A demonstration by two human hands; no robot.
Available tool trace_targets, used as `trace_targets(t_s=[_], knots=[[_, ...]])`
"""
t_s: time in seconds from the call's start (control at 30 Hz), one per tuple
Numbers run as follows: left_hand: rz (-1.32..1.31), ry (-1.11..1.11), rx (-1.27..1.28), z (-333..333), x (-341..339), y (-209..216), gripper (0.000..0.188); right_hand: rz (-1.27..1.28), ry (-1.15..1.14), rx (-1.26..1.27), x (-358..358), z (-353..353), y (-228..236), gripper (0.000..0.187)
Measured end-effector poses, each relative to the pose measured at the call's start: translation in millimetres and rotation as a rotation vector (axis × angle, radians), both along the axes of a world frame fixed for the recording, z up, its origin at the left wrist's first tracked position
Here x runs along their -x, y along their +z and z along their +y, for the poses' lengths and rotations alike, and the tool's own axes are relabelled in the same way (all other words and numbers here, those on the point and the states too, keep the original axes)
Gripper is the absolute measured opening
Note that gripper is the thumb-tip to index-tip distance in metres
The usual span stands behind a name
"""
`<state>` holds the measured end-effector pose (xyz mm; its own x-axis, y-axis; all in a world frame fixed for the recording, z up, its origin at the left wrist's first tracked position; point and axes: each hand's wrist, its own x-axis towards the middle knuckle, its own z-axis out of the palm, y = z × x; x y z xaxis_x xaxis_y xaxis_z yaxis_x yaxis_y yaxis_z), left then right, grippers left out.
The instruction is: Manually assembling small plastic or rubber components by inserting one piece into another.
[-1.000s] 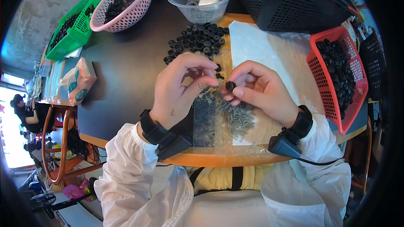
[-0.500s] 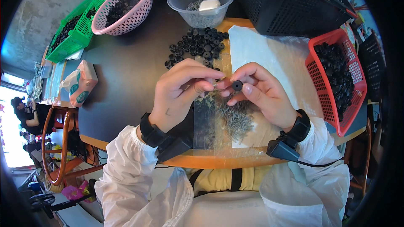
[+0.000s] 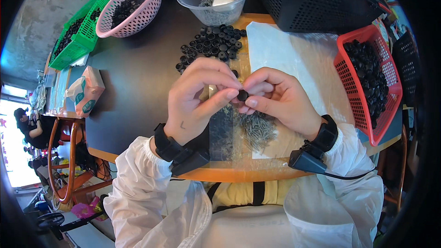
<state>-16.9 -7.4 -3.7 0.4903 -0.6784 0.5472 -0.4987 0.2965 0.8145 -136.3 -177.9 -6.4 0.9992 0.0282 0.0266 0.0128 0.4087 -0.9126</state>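
Between the two hands, the left hand point(image 3: 200, 98) and right hand point(image 3: 280, 98) pinch one small black ring point(image 3: 242, 95) with closed fingertips, above a pile of thin metal pins point(image 3: 257, 128) on the worktop point(image 3: 138, 82).

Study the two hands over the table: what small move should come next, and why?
Probably press the small black round part fully together: fingers of the left hand and right hand pinch it from both sides, above the pile of thin metal pins.
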Motion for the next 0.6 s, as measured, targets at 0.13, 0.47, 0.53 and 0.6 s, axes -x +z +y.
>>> trace_targets(t_s=[0.13, 0.47, 0.53, 0.6], knots=[[0.041, -0.027, 0.004, 1.0, 4.1, -0.6, 0.012, 0.016, 0.021, -0.022, 0.6, 0.3, 0.6, 0.024], [0.075, -0.044, -0.034, 2.7, 4.1, -2.3, 0.012, 0.015, 0.022, -0.025, 0.6, -0.8, 1.8, 0.024], [0.087, -0.052, -0.038, 3.0, 4.0, -2.5, 0.011, 0.014, 0.030, -0.036, 1.1, 0.2, 1.7, 0.024], [0.099, -0.059, -0.041, 2.8, 5.4, -1.9, 0.011, 0.014, 0.040, -0.048, 1.1, 0.5, 3.0, 0.024]])
